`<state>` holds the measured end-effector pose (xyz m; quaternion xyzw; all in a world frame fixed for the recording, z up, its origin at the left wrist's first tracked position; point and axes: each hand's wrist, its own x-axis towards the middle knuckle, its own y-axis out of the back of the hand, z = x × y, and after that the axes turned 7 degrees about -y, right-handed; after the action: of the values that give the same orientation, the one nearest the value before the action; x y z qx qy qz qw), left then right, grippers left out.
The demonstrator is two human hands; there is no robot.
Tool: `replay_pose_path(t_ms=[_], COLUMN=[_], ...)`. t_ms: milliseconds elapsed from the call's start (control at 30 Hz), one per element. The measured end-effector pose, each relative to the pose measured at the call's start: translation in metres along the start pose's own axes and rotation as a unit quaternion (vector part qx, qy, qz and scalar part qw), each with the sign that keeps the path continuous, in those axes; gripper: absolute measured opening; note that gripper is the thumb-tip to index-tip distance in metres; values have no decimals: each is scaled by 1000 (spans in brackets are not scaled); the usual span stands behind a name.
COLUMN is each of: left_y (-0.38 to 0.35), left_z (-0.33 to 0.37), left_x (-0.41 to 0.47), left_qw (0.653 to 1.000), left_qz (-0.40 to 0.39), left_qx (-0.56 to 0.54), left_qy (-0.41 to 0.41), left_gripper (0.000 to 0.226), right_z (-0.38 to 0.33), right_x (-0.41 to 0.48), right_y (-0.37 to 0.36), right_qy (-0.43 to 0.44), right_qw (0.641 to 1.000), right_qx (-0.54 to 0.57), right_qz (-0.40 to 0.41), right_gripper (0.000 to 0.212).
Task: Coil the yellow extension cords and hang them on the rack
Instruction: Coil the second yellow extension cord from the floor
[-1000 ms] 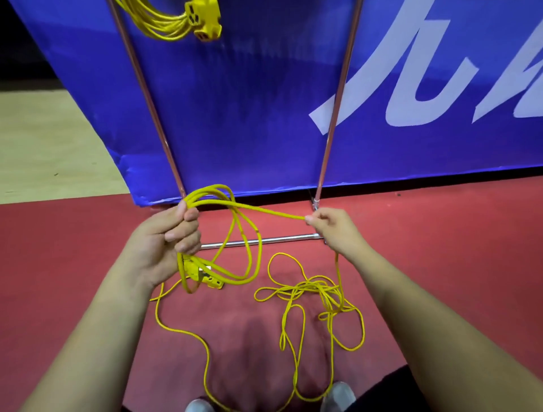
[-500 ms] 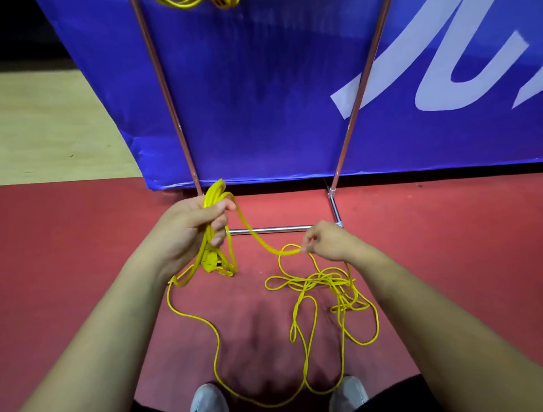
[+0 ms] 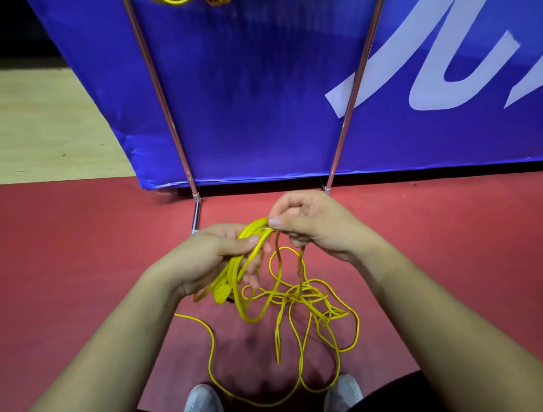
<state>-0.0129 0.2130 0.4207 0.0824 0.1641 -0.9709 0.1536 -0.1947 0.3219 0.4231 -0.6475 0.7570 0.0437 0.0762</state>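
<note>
Matte red floor [image 3: 88, 264]: left hand [image 3: 211, 258], right hand [image 3: 311, 226] grip looped yellow cord [image 3: 255, 228].

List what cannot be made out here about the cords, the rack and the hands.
- Head view, top edge: the rack poles are cut off, so no hanging bar shows.
- Same edge: the hung cord shows only as scraps.
- The left hand grip hides how many loops of the yellow cord it holds.
- The socket end below that hand is blurred.
- The shoes are cut off by the bottom edge.
</note>
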Motion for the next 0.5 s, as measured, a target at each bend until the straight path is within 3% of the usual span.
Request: replay_pose_path(t_ms=[100, 233, 300, 400, 500], left_y=[7, 16, 18, 20, 21], left_z=[2, 6, 4, 2, 1], left_x=[4, 3, 2, 1, 1], left_qw=[995, 982, 988, 992, 990], left_qz=[17, 74, 94, 97, 102], left_qx=[-87, -161, -120, -53, -37], left_qy=[-44, -58, -23, 59, 86], left_gripper=[20, 21, 16, 18, 25], right_z=[12, 56, 70, 66, 43], right_x=[4, 6, 7, 12, 13], right_y=[14, 40, 43, 47, 48], right_qy=[-6, -102, -124, -77, -31], right_qw=[1000, 967, 978, 990, 987], right_qx=[-22, -227, -165, -62, -75], right_qz=[-6, -60, -13, 100, 142], right_gripper=[6, 16, 16, 9, 15])
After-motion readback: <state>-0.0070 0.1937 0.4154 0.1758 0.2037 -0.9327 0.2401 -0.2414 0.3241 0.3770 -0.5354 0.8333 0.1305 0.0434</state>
